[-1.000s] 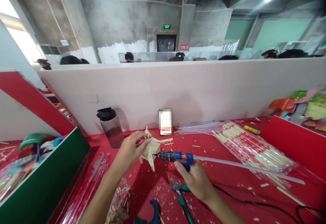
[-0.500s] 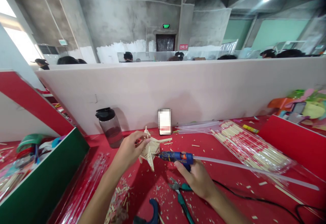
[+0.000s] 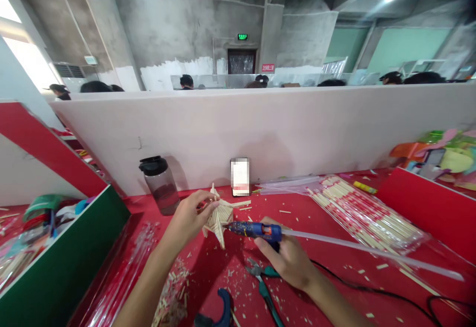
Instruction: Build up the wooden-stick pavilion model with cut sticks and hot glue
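One pair of green-handled pliers lies on the red bench; just past it, the right hand has its grip wrapped round a blue glue gun, nozzle right at the stick model pinched in the left hand. Behind stand a bottle and phone.

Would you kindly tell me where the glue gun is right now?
In the head view, the glue gun is below and slightly right of centre, in the right hand, its nozzle pointing left at the stick model held by the left hand.
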The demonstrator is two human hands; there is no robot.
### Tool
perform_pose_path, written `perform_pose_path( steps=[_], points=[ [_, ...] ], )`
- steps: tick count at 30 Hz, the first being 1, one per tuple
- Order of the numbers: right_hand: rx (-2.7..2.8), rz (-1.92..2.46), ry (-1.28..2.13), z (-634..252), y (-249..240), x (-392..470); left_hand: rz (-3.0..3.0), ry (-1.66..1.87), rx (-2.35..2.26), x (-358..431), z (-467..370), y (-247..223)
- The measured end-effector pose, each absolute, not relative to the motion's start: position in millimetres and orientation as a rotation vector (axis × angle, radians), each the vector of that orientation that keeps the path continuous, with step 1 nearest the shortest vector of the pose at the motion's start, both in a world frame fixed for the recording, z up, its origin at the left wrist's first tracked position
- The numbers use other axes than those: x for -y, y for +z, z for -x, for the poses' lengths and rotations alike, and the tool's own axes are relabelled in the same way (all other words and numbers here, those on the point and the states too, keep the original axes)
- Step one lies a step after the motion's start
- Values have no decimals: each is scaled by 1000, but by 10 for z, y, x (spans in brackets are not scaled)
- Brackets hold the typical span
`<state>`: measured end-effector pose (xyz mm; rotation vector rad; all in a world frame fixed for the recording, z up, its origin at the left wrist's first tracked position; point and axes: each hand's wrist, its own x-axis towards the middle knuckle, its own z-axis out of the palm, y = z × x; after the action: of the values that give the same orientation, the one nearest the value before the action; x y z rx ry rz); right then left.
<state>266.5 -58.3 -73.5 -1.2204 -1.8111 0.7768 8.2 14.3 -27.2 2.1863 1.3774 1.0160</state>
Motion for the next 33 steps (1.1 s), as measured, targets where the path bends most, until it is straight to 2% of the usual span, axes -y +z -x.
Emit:
perform_pose_path(
  steps=[33],
  points=[
    [1941,1309,539,-2696,-789,588,-2182,1019,-1361,-176,-66,-304]
  ],
)
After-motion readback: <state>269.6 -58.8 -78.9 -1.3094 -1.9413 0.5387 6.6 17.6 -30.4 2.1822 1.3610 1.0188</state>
